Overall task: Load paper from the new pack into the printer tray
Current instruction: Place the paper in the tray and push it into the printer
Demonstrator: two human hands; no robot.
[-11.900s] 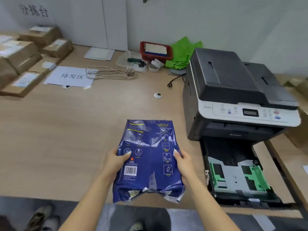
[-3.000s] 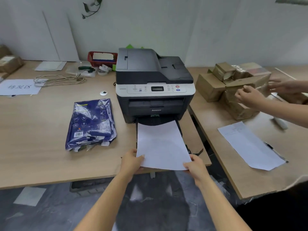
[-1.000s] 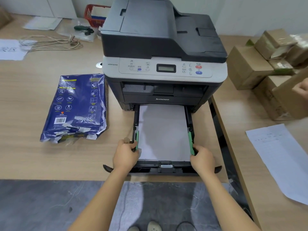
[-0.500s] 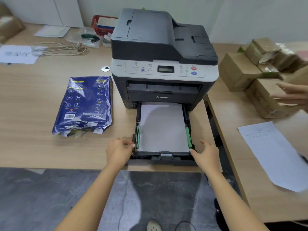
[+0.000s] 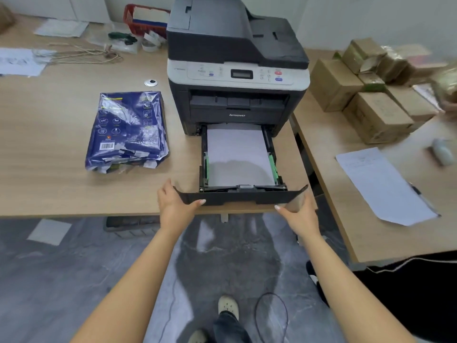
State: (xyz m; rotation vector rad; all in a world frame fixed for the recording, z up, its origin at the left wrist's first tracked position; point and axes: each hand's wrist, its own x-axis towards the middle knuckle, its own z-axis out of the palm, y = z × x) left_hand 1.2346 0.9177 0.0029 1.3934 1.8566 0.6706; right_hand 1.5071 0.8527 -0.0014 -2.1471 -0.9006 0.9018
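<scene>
A black and white printer stands on the wooden table. Its black tray is pulled out toward me, with a stack of white paper lying flat between green guides. My left hand grips the left end of the tray's front panel, thumb on top. My right hand is at the right end of the panel, fingers spread against it. The torn blue paper pack lies on the table left of the printer.
Cardboard boxes are stacked on a second table at the right, beside a printed sheet and a pen. Another person's hand shows blurred at the right edge. A red basket, string and papers lie at the back left.
Both my hands left the green side guides and moved down to the two ends of the tray's front panel. The view has pulled back a little.
</scene>
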